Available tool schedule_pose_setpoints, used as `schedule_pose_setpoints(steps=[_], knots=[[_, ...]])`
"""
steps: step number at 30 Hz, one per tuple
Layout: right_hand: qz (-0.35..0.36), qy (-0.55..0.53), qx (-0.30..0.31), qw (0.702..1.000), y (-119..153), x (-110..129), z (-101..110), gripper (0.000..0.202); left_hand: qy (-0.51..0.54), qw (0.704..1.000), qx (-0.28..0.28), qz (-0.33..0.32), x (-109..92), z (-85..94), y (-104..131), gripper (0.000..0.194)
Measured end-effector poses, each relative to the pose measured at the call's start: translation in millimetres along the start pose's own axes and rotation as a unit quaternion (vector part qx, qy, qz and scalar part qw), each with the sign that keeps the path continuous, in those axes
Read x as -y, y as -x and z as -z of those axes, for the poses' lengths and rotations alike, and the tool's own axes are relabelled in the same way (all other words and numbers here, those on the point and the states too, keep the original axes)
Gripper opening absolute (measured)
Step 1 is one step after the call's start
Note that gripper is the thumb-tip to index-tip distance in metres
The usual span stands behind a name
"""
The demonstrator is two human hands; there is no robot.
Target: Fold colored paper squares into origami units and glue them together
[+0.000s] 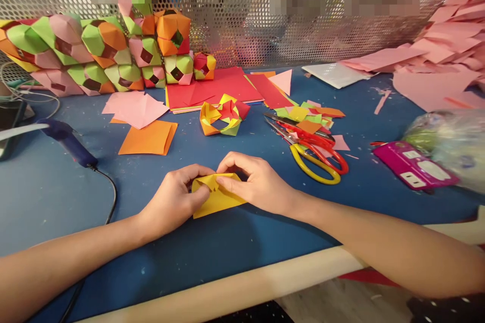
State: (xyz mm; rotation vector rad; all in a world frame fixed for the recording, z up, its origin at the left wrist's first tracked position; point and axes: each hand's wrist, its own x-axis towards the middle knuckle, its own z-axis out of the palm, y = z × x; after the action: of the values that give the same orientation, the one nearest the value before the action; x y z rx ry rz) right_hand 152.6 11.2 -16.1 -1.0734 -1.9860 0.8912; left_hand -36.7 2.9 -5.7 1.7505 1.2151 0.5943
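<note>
A yellow sheet of paper (217, 204), partly folded, lies low over the blue table between my hands. My left hand (176, 197) pinches its left part, thumb on top of the paper. From the right, my right hand (257, 181) grips the upper edge between thumb and fingers, the thumb pressing near a fold. The fingertips behind the paper are partly hidden. Just beyond my hands sits a ring-shaped origami piece (206, 123) in yellow, orange and red.
Scissors (316, 164) with yellow and red handles lie by paper scraps. Orange squares (147, 138), pink squares (134, 110) and red sheets (215, 86) lie behind. A blue glue gun (70, 144) is at left. Stacked origami balls (100, 38) line the mesh; a magenta power strip (415, 165) is right.
</note>
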Motion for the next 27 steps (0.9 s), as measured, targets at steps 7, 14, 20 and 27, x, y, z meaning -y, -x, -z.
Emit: schedule_pose_setpoints(steps=[7,14,20,27], knots=[[-0.020,-0.036,-0.002,0.999,-2.9,-1.6,2.0,0.005,0.057,0.997,0.040,-0.029,-3.6,7.9,-1.9,0.033],[-0.025,-0.056,0.013,0.998,-2.0,-1.2,4.1,0.010,0.028,0.999,0.023,-0.031,4.0,4.8,-3.0,0.034],[-0.038,-0.065,0.022,0.997,-2.7,-1.5,5.7,0.015,0.010,0.999,0.012,-0.032,3.7,3.3,-4.1,0.033],[-0.040,-0.047,0.013,0.998,-3.3,-6.1,1.7,0.007,0.014,0.999,0.012,-0.035,4.6,0.6,-4.0,0.033]])
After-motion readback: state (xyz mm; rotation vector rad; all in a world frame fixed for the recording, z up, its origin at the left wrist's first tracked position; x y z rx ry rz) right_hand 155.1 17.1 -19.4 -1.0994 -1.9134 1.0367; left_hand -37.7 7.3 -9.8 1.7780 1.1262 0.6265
